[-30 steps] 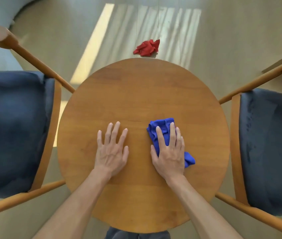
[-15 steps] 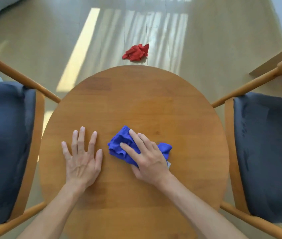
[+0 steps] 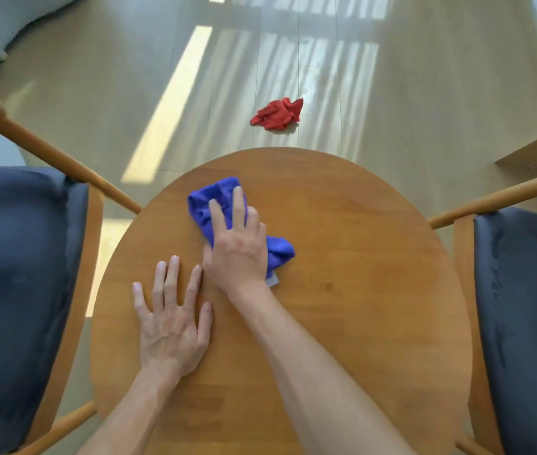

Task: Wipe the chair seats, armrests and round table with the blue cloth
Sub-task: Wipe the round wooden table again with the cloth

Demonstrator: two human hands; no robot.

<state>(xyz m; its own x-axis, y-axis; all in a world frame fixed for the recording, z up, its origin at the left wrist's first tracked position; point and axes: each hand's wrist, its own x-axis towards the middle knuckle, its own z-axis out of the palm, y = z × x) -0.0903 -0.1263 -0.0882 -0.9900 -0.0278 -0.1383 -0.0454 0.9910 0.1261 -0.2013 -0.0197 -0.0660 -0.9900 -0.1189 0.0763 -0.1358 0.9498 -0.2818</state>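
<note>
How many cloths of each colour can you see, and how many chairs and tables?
Blue cloth: 1
Red cloth: 1
Chairs: 2, left chair and right chair
Round table: 1
Total: 5

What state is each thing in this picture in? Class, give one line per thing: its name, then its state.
blue cloth: bunched, flat on the table under the right hand
right hand: fingers straight, pressing the cloth
left hand: fingers spread, flat on the table
round table: upright, top bare apart from cloth and hands
red cloth: crumpled on the floor
left chair: upright, seat unoccupied
right chair: upright, seat unoccupied
</note>
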